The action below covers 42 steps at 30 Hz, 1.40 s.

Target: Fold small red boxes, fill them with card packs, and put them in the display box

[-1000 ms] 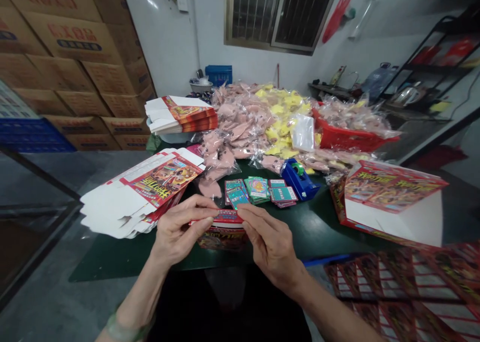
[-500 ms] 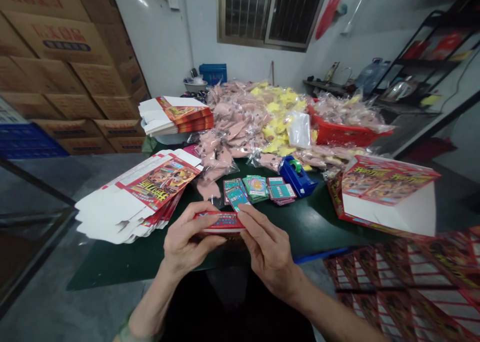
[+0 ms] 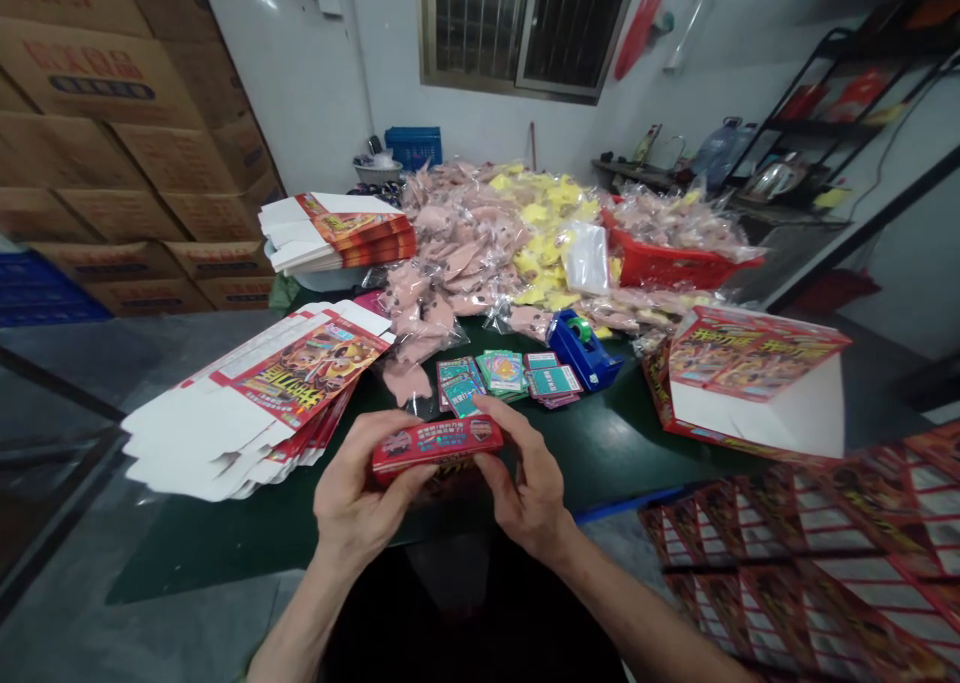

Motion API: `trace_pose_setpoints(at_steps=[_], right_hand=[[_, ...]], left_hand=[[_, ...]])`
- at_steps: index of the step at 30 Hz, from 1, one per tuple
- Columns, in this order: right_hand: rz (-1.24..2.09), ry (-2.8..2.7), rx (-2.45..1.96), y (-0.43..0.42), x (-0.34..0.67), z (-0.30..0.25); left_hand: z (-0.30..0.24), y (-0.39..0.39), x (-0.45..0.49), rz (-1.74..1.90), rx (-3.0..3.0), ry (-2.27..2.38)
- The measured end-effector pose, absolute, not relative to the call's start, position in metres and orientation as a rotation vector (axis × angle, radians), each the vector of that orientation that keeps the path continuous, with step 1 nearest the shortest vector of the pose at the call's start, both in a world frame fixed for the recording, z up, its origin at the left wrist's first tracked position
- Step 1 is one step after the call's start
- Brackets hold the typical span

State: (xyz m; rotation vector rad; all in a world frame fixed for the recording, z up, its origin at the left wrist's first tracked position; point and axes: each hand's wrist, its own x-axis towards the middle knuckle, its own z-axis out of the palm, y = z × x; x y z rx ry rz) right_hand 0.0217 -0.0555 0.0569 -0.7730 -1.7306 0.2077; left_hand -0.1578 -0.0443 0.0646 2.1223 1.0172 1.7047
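A small red printed box point(image 3: 439, 443) is held up in front of me above the table's near edge, its narrow printed end facing up. My left hand point(image 3: 367, 488) grips its left side, thumb on the near face. On the right side, my right hand point(image 3: 529, 478) holds the box between thumb and fingers. Just beyond lie small piles of printed cards point(image 3: 506, 373). Beside them stands a blue tape dispenser point(image 3: 585, 351) with green tape. To the left, flattened printed cartons point(image 3: 255, 403) lie in a stack.
Bagged pink and yellow plush pieces point(image 3: 480, 238) heap at the back, beside a filled red basket point(image 3: 675, 263). More folded cartons point(image 3: 337, 231) sit back left. An open display box point(image 3: 750, 388) stands right, above rows of red boxes point(image 3: 795, 533) lower right.
The box's end flap looks closed now, and its printed end shows more fully. My right fingers have shifted from the top to the box's right side. The view has swung slightly right.
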Motion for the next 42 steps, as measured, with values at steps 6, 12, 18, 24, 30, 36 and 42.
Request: trace_pose_setpoints(at_steps=[6, 12, 18, 24, 30, 36, 42], right_hand=[[0.426, -1.775, -0.709, -0.056, 0.034, 0.075], [0.319, -1.467, -1.528, -0.023, 0.117, 0.077], [0.399, -1.316, -2.015, 0.037, 0.22, 0.084], [0.832, -1.303, -2.24, 0.063, 0.234, 0.092], [1.004, -1.069, -2.232, 0.072, 0.225, 0.092], [0.999, -0.801, -2.041, 0.069, 0.208, 0.081], [0.834, -0.656, -1.762, 0.049, 0.2, 0.059]], left_hand=[[0.058, -0.05, -0.159, 1.713, 2.209, 1.03], [0.068, -0.055, -0.152, 1.789, 2.17, 1.319], [0.055, -0.056, -0.129, 1.888, 2.092, 1.332], [0.05, -0.055, -0.13, 1.847, 2.126, 1.303], [0.051, -0.052, -0.133, 1.83, 2.16, 1.252], [0.052, -0.051, -0.134, 1.823, 2.192, 1.221], [0.05, -0.049, -0.135, 1.829, 2.179, 1.279]])
